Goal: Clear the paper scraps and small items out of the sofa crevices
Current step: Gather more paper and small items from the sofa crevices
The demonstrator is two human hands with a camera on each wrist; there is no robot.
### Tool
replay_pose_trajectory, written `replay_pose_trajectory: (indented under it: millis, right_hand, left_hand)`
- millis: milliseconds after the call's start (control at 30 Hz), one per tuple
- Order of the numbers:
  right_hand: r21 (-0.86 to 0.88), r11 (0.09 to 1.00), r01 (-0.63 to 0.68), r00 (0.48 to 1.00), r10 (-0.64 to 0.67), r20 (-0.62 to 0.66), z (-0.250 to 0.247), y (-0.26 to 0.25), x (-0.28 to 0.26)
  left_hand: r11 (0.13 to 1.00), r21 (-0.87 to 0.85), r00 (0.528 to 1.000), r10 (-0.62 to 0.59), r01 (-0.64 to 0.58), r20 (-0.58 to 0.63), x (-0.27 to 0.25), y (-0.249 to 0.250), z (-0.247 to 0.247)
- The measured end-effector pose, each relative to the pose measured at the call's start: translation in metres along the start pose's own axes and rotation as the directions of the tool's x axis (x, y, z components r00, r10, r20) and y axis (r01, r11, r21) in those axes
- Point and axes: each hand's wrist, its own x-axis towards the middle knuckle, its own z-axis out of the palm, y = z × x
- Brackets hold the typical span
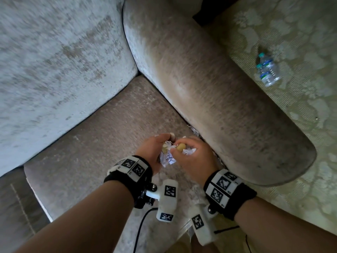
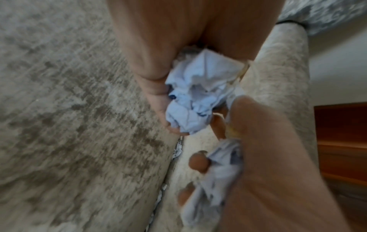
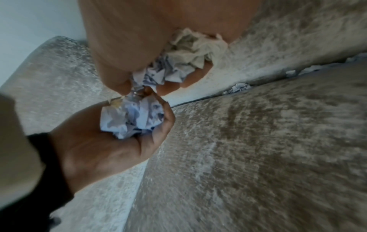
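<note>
Fingers of the left hand cupped crumpled paper above the sofa seat; the right hand clutched more scraps beside the armrest crevice, where scraps remained wedged.

We saw a sofa upholstered in mottled grey-beige velvet, its seat cushion darker than the pale back cushion, with a broad rounded armrest on the right. Beside it lay a pale green carpet with a floral pattern, where two clear plastic water bottles rested. We also noticed a plain light wall and reddish-brown wooden furniture.
</note>
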Motion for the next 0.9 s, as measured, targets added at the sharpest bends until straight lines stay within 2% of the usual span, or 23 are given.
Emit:
replay_pose_trajectory:
  millis: [67, 233, 400, 533, 700, 767, 833, 900]
  right_hand:
    - [-0.017, 1.000, -0.001, 1.000, 0.000, -0.020, 0.002, 0.005, 0.004]
    - [-0.010, 0.991, -0.132, 0.991, 0.132, -0.034, -0.003, 0.019, 0.003]
    - [-0.123, 0.964, -0.238, 0.971, 0.239, -0.006, -0.013, 0.033, -0.009]
    - [-0.157, 0.925, -0.346, 0.937, 0.349, -0.011, -0.020, 0.043, -0.022]
    - [-0.205, 0.888, -0.413, 0.911, 0.402, -0.093, -0.022, 0.061, -0.029]
    - [-0.247, 0.837, -0.488, 0.872, 0.455, -0.181, -0.024, 0.073, -0.031]
    - [-0.232, 0.763, -0.603, 0.792, 0.539, -0.288, -0.028, 0.082, -0.035]
    - [-0.129, 0.711, -0.691, 0.699, 0.613, -0.367, -0.029, 0.091, -0.037]
  left_hand:
    - [0.999, 0.030, 1.000, 0.019, -0.019, -0.019, 0.004, 0.001, -0.005]
    - [0.993, 0.100, 0.995, 0.065, -0.057, -0.073, 0.006, -0.004, -0.015]
    - [0.983, 0.174, 0.988, 0.084, -0.060, -0.131, 0.003, -0.016, -0.027]
    - [0.950, 0.305, 0.987, 0.107, -0.065, -0.124, 0.000, -0.021, -0.032]
    - [0.886, 0.461, 0.991, 0.109, -0.060, -0.082, 0.005, -0.024, -0.028]
    - [0.877, 0.479, 0.993, 0.088, -0.041, -0.077, 0.010, -0.025, -0.026]
    - [0.881, 0.472, 0.994, 0.072, -0.026, -0.079, 0.012, -0.027, -0.023]
    - [0.885, 0.466, 0.995, 0.051, -0.007, -0.081, 0.014, -0.030, -0.021]
